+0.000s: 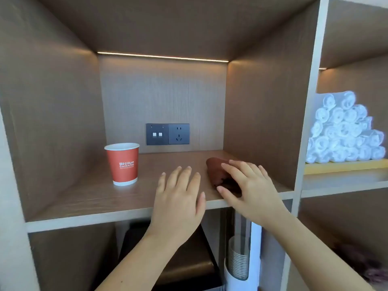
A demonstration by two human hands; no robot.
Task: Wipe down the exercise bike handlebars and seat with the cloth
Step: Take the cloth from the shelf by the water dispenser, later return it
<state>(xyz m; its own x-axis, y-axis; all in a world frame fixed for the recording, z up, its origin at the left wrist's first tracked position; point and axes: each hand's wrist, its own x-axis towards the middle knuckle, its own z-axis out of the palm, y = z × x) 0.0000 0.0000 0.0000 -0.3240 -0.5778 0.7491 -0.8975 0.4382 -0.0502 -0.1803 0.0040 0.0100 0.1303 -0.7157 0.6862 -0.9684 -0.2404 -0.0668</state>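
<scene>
Right hand (249, 185) spread flat over a crumpled brown cloth (218, 171) at the right end of the wooden shelf (84, 198), fingers touching it but not yet closed. Left hand (178, 198) open just beside, palm down, empty. Red paper cup (122, 163) upright, well left.

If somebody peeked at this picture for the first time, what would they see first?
Probably the two bare hands reaching into the wooden shelf cubby: the right hand rests on a crumpled dark red-brown cloth, and the left hand hovers flat beside it. Next, the red paper cup with a white rim standing on the left, and the pile of rolled white towels in the next cubby to the right.
</scene>
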